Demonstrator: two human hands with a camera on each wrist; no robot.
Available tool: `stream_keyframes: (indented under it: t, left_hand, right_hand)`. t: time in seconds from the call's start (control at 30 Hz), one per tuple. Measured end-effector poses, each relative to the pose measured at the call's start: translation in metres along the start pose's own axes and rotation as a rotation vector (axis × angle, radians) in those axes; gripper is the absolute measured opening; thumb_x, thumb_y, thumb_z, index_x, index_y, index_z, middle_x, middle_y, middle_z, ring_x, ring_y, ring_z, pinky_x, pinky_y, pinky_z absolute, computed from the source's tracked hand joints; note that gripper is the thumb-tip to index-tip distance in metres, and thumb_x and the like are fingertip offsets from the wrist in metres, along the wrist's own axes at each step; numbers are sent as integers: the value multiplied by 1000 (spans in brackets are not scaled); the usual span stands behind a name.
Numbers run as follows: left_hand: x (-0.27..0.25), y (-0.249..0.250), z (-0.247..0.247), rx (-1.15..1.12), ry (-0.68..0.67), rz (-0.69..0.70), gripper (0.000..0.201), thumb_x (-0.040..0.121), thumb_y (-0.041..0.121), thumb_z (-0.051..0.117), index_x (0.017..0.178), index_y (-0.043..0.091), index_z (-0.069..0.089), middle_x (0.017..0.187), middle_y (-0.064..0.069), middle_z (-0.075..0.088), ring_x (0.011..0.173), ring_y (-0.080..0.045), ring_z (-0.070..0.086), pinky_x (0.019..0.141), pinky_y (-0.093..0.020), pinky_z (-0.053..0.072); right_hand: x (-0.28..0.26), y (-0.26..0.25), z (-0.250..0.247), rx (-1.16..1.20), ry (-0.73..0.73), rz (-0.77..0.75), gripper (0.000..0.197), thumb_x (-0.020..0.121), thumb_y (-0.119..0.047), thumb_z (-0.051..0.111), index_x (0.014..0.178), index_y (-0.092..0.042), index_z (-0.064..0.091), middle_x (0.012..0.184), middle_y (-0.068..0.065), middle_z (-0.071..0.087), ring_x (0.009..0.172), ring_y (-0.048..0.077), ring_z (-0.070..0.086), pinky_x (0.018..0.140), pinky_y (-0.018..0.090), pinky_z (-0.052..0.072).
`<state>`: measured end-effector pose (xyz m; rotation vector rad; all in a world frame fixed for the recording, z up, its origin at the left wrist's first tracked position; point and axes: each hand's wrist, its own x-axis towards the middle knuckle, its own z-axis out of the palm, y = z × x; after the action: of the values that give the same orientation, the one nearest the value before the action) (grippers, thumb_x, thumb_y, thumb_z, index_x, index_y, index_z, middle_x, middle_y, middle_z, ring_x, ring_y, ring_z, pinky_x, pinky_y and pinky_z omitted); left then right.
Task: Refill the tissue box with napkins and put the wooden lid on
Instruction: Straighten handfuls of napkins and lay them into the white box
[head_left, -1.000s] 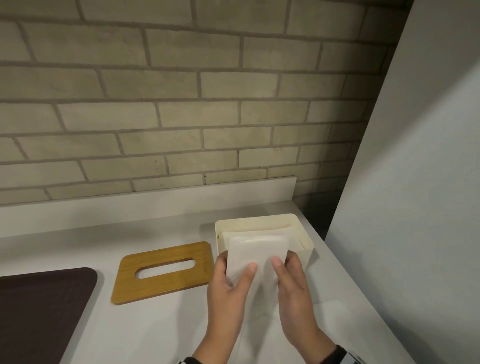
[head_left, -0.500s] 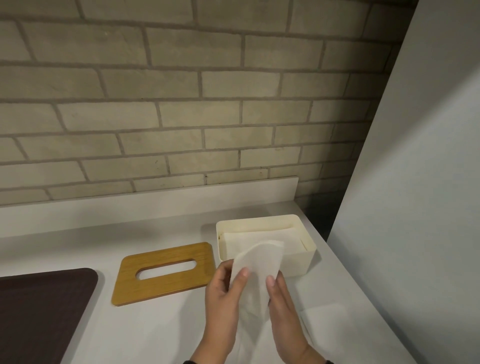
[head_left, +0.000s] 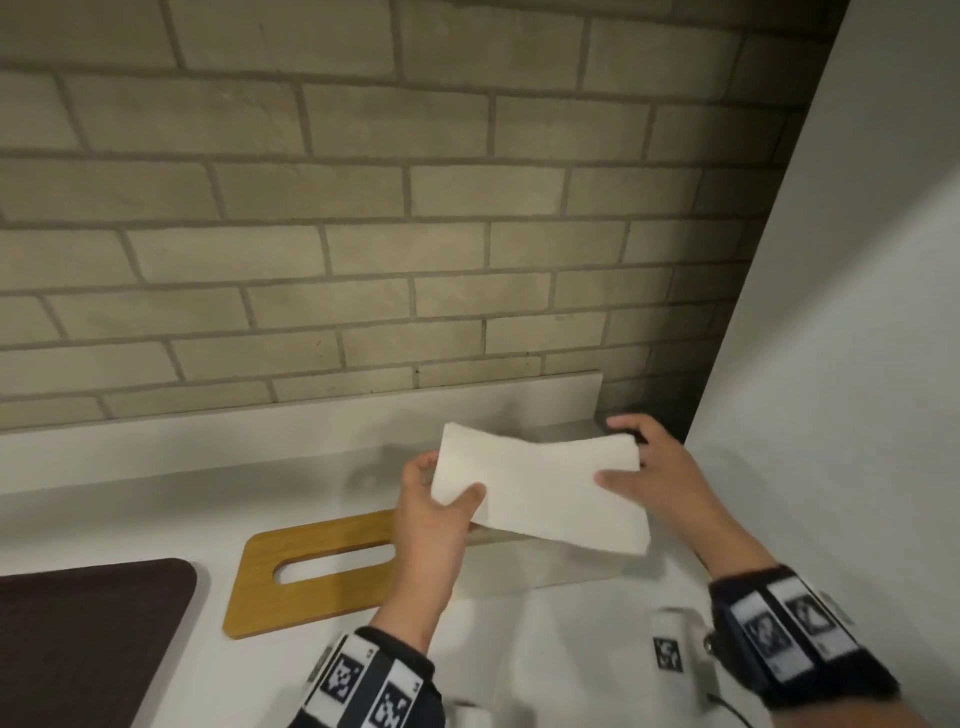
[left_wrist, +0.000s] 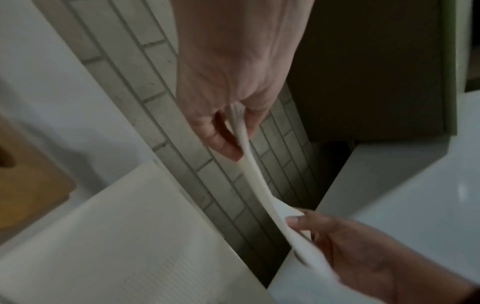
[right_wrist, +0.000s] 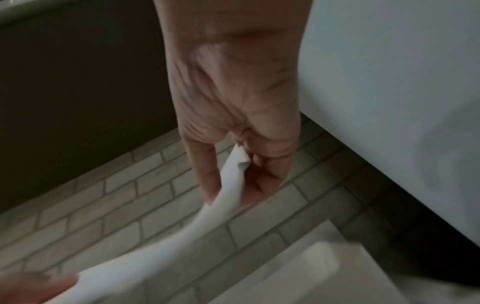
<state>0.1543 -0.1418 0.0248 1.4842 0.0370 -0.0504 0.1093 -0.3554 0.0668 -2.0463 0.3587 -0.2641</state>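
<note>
1. The left hand (head_left: 434, 512) and right hand (head_left: 657, 475) pinch opposite ends of a napkin (head_left: 540, 493), stretched above the worktop (head_left: 156, 514).
2. The wooden lid (head_left: 311, 566) lies flat beside them.
3. No writing is readable.

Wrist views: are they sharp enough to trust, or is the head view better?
Head view: sharpest, with the napkin crisp between left hand and right hand. Left wrist view: dim, soft. Right wrist view: dim, motion-blurred at the bottom.
</note>
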Motion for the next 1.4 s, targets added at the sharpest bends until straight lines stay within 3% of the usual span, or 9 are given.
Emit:
stream_keyframes:
  t: [0.27,0.53,0.67,0.8,1.07,1.13,1.2,1.3,1.4]
  left_hand:
    - [29,-15,25,727,-176,45,63,85,-10,40,140,17,31,118,-10,56,95,-20,56,76,-25,47]
    - [41,-17,27,1269,-234,219,66,85,-9,39,146,9,23,130,-14,50,107,-25,61,79,-25,49]
    - [38,-14,42,1579,-291,416,53,87,6,47,139,15,39,144,-12,38,127,-32,39,105,-39,36]
    - [49,-28,48,1576,-491,199,35,94,20,41,123,17,61,127,-7,59,115,-27,56,98,-34,43]
    - [46,-18,44,1580,-631,117,46,103,28,20,147,17,27,133,-17,53,122,-34,49,96,-38,39]
    - [40,-13,43,1535,-629,106,47,103,34,19,140,14,41,129,-17,56,121,-33,50,97,-37,39]
    - [29,-11,41,1412,-556,187,52,101,41,22,120,9,59,121,-14,62,115,-30,54,94,-35,42]
    - [2,-9,27,1276,-441,415,40,98,38,36,124,18,58,126,-2,60,119,-21,50,94,-31,42]
    - [-34,-11,1,1180,-402,537,36,97,36,41,128,25,56,128,9,59,121,-11,48,98,-22,38]
  right_hand:
    - [62,26,38,-382,-65,9,60,83,4,57,136,-18,38,125,14,53,105,23,54,86,31,50]
    - [57,33,52,-694,-84,1,67,86,2,54,144,-17,26,122,11,55,111,25,56,93,34,50]
    - [48,21,60,-815,-161,-214,40,90,-14,54,130,-18,52,129,3,54,119,20,51,98,27,41]
    - [44,25,72,-693,-473,58,36,95,-41,42,82,-18,67,92,1,63,93,20,57,74,25,40]
    - [36,26,62,-717,-557,132,53,96,-53,30,126,-19,58,136,6,53,124,23,47,95,27,33]
    - [26,18,53,-632,-538,98,49,97,-49,33,128,-20,57,140,4,50,127,21,45,100,28,33]
    - [12,13,41,-540,-410,-16,38,97,-39,43,124,-19,60,133,2,56,121,18,51,99,26,37]
    - [-15,18,15,-535,-158,-171,16,93,-25,54,100,-20,67,106,-3,64,95,12,58,85,24,46]
    - [-41,44,-4,-600,-241,-42,9,87,-18,62,95,-20,64,99,-6,61,89,7,58,76,16,47]
